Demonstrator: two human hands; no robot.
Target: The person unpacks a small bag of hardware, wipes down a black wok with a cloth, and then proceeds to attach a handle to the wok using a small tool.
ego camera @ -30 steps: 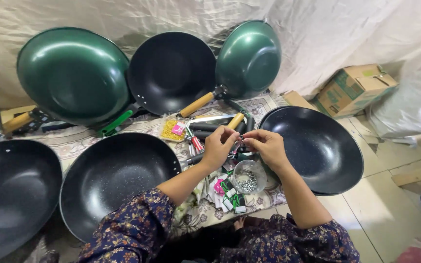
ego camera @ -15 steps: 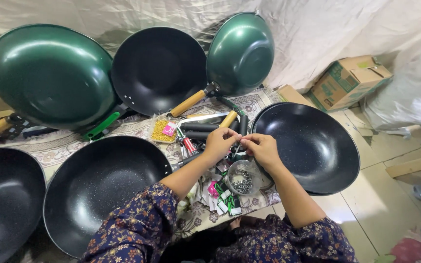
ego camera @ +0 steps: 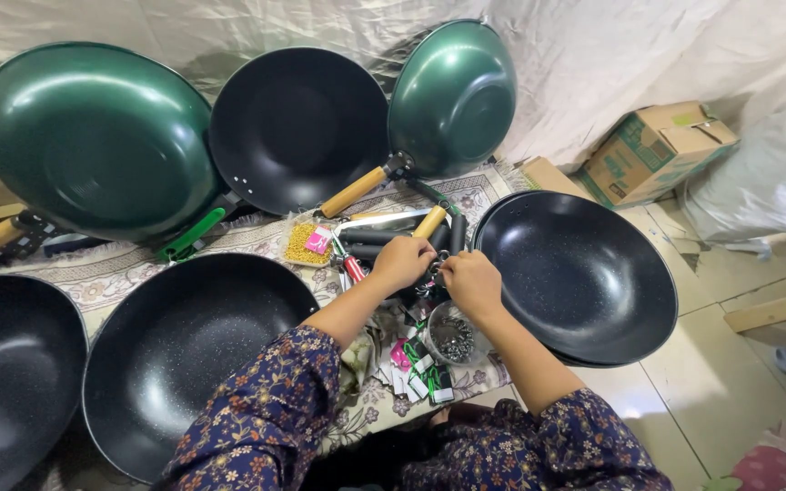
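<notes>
Head camera, looking down over a patterned mat point(ego camera: 111, 273) ringed with woks. The person sits at the near edge, both arms in dark floral sleeves reaching to the middle of the mat.

The left hand point(ego camera: 402, 262) is curled into a loose fist, fingers folded around the near end of a black pan handle point(ego camera: 382, 238) that lies among a few more loose handles, one with a wooden tip point(ego camera: 429, 221). The right hand point(ego camera: 471, 284) is just beside it, almost touching, fingers bent and pinched on a small metal part point(ego camera: 436, 269) between the two hands; what that part is cannot be told.

Just near the right hand stands a small clear bowl of dark screws point(ego camera: 455, 338). Left of the bowl lie small packets, pink and green point(ego camera: 416, 368). Beyond the hands, to the left, sits a packet of yellow bits point(ego camera: 300, 243).

On the right, touching the mat's edge, rests a black speckled wok point(ego camera: 584, 273). Near left lie two more black woks point(ego camera: 184, 355). Against the far cloth wall lean a big green wok point(ego camera: 93, 136), a black one point(ego camera: 297, 127) and a smaller green one with a wooden handle point(ego camera: 452, 95). A cardboard box point(ego camera: 652, 150) sits far right on the tiled floor.
</notes>
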